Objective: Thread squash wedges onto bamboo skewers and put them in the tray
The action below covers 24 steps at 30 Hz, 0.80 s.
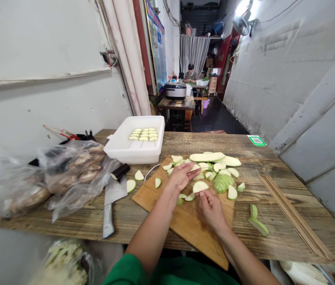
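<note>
Behind the lidded appliance (175,91) hangs a gray curtain (195,51). A wall fan (241,25) sits above and right of the appliance; bagged mushrooms (84,167) lie nearer, to its left.

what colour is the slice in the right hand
The slice is pale greenish white, edged green, clearest in the head view.

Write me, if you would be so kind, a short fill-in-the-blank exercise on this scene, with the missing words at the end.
1. The person's right hand pinches a slice with pale flesh and ____ skin.
2. In the picture, the cleaver lies to the ____ of the cutting board.
3. The tray with skewered slices is coloured ____.
4. In the picture, the thin sticks lie to the ____ of the cutting board.

Missing words: green; left; white; right.
</note>
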Each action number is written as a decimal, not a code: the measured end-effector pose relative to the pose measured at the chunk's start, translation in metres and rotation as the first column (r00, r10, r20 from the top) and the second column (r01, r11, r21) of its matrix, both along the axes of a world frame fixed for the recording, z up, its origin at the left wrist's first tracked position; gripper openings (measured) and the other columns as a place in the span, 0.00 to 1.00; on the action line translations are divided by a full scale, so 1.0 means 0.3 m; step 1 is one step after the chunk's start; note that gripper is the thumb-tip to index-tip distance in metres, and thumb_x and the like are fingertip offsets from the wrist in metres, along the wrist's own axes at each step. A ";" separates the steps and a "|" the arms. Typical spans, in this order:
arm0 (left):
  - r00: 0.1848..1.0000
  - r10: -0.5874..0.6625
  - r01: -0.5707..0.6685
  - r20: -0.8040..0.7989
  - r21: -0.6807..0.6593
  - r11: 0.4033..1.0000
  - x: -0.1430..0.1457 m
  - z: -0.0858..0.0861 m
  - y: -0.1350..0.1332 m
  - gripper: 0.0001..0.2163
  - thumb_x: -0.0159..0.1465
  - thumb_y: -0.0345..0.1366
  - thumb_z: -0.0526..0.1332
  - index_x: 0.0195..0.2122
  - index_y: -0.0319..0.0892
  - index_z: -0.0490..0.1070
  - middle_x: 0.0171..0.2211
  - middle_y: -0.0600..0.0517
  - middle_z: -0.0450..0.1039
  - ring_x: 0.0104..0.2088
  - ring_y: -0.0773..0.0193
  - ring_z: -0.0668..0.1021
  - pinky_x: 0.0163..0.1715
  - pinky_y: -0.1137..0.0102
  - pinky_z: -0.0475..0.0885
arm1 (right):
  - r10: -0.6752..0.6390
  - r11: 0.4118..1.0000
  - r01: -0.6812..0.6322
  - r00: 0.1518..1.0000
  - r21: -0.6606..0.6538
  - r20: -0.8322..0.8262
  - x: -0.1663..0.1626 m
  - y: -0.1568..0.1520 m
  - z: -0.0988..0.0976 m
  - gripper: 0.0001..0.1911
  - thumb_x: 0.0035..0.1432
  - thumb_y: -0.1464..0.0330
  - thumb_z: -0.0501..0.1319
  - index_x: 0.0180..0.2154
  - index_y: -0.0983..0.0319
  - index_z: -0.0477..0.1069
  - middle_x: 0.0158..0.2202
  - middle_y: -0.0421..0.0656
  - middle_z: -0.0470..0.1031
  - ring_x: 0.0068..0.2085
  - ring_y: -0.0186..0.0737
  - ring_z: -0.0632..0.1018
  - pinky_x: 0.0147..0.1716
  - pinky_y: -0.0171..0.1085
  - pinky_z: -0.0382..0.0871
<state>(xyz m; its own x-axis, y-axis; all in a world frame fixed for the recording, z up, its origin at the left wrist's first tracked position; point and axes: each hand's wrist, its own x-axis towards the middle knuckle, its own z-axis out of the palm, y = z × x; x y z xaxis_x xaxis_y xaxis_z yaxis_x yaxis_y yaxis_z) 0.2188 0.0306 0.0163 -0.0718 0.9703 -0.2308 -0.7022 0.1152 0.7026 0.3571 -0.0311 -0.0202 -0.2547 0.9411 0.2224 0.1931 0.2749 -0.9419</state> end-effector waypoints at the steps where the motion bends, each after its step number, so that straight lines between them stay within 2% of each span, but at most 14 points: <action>1: 1.000 0.001 -0.001 0.007 -0.004 1.000 0.000 0.000 0.000 0.02 0.55 0.25 0.62 0.30 0.32 0.71 0.32 0.46 0.74 0.33 0.61 0.79 0.42 0.63 0.74 | -0.002 1.000 0.002 1.000 -0.003 -0.003 0.000 0.000 0.001 0.17 0.61 0.60 0.49 0.31 0.65 0.68 0.14 0.33 0.53 0.18 0.31 0.57 0.16 0.30 0.49; 6: 1.000 0.005 -0.005 0.027 0.000 1.000 -0.002 0.004 0.000 0.02 0.55 0.24 0.61 0.30 0.32 0.71 0.32 0.46 0.74 0.33 0.62 0.79 0.43 0.63 0.73 | -0.011 1.000 0.011 1.000 -0.015 -0.001 0.000 0.002 -0.005 0.18 0.60 0.58 0.49 0.31 0.64 0.69 0.14 0.33 0.54 0.17 0.31 0.57 0.16 0.30 0.49; 13: 0.999 0.041 -0.041 0.018 0.016 0.999 0.000 0.008 -0.002 0.02 0.56 0.25 0.61 0.31 0.32 0.71 0.33 0.46 0.74 0.32 0.64 0.78 0.38 0.68 0.74 | 0.018 0.999 -0.019 0.999 -0.048 -0.032 0.004 -0.005 -0.011 0.18 0.60 0.57 0.50 0.32 0.65 0.69 0.14 0.32 0.52 0.17 0.30 0.56 0.16 0.30 0.48; 24: 0.998 0.058 -0.058 -0.031 0.015 0.998 0.017 0.015 -0.007 0.02 0.54 0.27 0.63 0.29 0.33 0.71 0.32 0.48 0.74 0.32 0.65 0.78 0.40 0.67 0.74 | 0.024 0.992 -0.037 0.994 -0.123 -0.106 0.000 -0.005 -0.016 0.21 0.59 0.54 0.50 0.32 0.66 0.68 0.14 0.31 0.51 0.16 0.28 0.54 0.15 0.29 0.46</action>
<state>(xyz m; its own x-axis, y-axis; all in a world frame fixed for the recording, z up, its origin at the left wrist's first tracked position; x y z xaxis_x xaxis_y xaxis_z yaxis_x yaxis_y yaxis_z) 0.2239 0.0286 0.0208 -0.1354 0.9674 -0.2141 -0.6847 0.0648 0.7259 0.3570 -0.0325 -0.0251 -0.2657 0.9551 0.1309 0.0859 0.1587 -0.9836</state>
